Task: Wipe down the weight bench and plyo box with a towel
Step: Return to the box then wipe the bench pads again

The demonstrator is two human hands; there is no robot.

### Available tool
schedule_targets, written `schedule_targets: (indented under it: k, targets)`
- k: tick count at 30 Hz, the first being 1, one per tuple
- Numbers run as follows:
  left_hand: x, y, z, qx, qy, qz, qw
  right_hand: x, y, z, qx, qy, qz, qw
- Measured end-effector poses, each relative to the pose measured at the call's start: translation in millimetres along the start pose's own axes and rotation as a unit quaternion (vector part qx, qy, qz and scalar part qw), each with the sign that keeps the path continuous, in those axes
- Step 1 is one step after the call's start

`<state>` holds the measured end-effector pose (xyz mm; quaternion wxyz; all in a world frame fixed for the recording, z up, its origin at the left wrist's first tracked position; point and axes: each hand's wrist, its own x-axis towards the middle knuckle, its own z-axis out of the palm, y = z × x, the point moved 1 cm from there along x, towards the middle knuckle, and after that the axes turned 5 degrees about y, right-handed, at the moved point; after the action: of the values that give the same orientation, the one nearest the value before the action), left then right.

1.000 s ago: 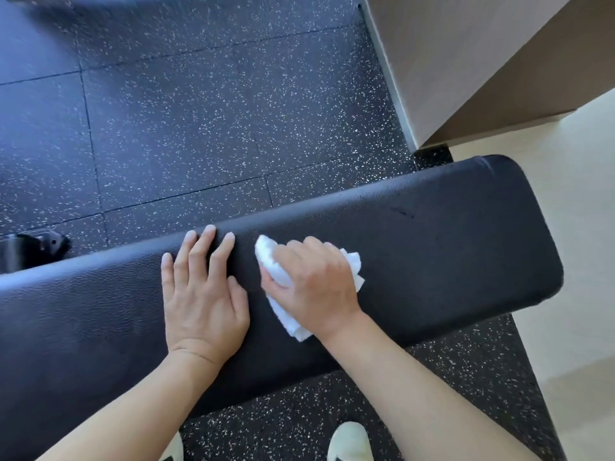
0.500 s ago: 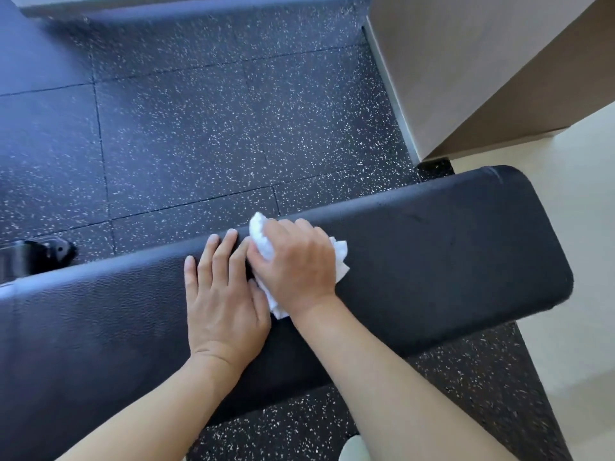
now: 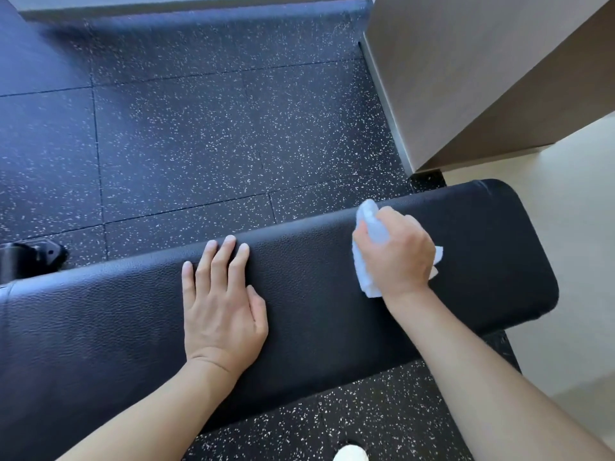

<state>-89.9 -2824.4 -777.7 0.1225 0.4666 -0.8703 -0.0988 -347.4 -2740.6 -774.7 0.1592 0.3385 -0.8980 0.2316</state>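
From the head view, a black padded bench (image 3: pixel 316 294) is seen stretching from the lower left to the right, above a dark speckled floor (image 3: pixel 199 144). The left hand (image 3: pixel 223 301) is laid flat on the pad, fingers straight and close together, with the fingertips at the far edge; nothing is held by it. A crumpled white towel (image 3: pixel 372 227) is gripped in the right hand (image 3: pixel 396 254), whose fingers are curled round it, and is pressed against the pad near its far edge, toward the right end. The two hands are set apart. A beige box (image 3: pixel 466 78) is seen beyond the bench at the upper right. A black bracket (image 3: pixel 33 257) lies at the left edge, and a white shoe tip (image 3: pixel 349 454) at the bottom.
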Motion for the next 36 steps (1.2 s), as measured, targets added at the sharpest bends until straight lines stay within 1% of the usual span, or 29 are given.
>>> schedule_targets:
  k: [2,3,4,6,7,9,12,13,15,17,19,20,21,22,24,26,28,29,30,32,33,35,36]
  targets:
    - [-0.2,-0.5,0.5,-0.002,0.0,0.0,1.0,-8.5,-38.9,5.8,-0.029,-0.066,-0.042,0.997]
    - [-0.4,-0.8,1.1,-0.002,0.0,-0.001,1.0,-16.6,-59.2,9.9,-0.022,-0.097,-0.063,0.993]
    - [-0.7,-1.4,1.8,-0.002,-0.001,-0.002,1.0,-25.0,-79.5,13.5,0.015,-0.111,-0.083,0.99]
    - [-0.3,-1.8,2.6,-0.006,-0.005,-0.004,1.0,-35.8,-110.9,14.4,0.101,-0.094,-0.106,0.985]
    - [0.5,-1.7,2.4,-0.008,-0.006,-0.005,1.0,-37.2,-117.5,15.0,0.124,-0.088,-0.112,0.982]
    - [0.5,-2.0,1.4,-0.002,-0.008,-0.002,1.0,-32.2,-113.5,16.3,0.146,-0.089,-0.146,0.974]
    - [0.4,-0.7,0.6,0.021,-0.022,0.006,1.0,-22.4,-81.1,11.2,0.163,-0.117,-0.235,0.951]
    - [1.2,0.0,0.3,0.033,-0.032,0.011,0.999,-18.8,-67.3,8.9,0.158,-0.109,-0.238,0.952]
    - [5.6,1.4,-0.6,0.067,-0.055,0.036,0.996,-11.8,-37.0,4.0,0.132,-0.082,-0.19,0.969]
    - [10.2,3.1,-1.9,0.104,-0.084,0.088,0.987,-12.7,-15.3,-4.8,0.101,-0.062,-0.104,0.988]
    - [14.9,7.3,-4.7,0.116,-0.106,0.152,0.976,-26.1,-11.0,-13.9,0.082,-0.038,-0.02,0.996]
    - [18.6,9.4,-6.5,0.114,-0.111,0.18,0.971,-36.8,-15.7,-19.6,0.078,-0.03,0.004,0.997]
    - [22.7,12.2,-8.6,0.109,-0.117,0.201,0.967,-50.5,-22.5,-25.3,0.077,-0.03,0.005,0.997]
    - [27.6,15.8,-10.0,0.102,-0.125,0.215,0.963,-66.3,-28.5,-32.4,0.08,-0.037,-0.018,0.996]
    - [39.3,26.8,-12.5,0.086,-0.138,0.244,0.956,-95.9,-28.8,-45.7,0.093,-0.058,-0.099,0.989]
    - [49.3,45.0,-10.3,0.077,-0.148,0.298,0.94,-112.4,-6.5,-58.1,0.101,-0.074,-0.156,0.98]
    - [56.0,69.3,-0.9,0.07,-0.154,0.328,0.93,-115.4,25.2,-73.3,0.101,-0.074,-0.179,0.976]
    - [59.2,82.7,5.3,0.064,-0.152,0.317,0.934,-112.1,42.5,-78.1,0.096,-0.07,-0.179,0.977]
    - [61.2,96.1,11.6,0.054,-0.145,0.287,0.945,-104.8,59.8,-80.1,0.085,-0.064,-0.173,0.979]
    - [58.4,115.1,22.6,0.03,-0.112,0.203,0.972,-80.6,95.9,-73.0,0.048,-0.044,-0.156,0.986]
    - [53.9,119.5,27.4,0.023,-0.088,0.173,0.981,-64.7,112.7,-65.5,0.016,-0.034,-0.142,0.989]
    - [49.1,123.5,32.0,0.006,-0.064,0.151,0.986,-25.0,136.2,-50.5,-0.051,-0.003,-0.079,0.996]
    - [48.6,124.9,33.6,-0.001,-0.062,0.151,0.987,-4.2,140.2,-43.9,-0.055,0.017,-0.024,0.998]
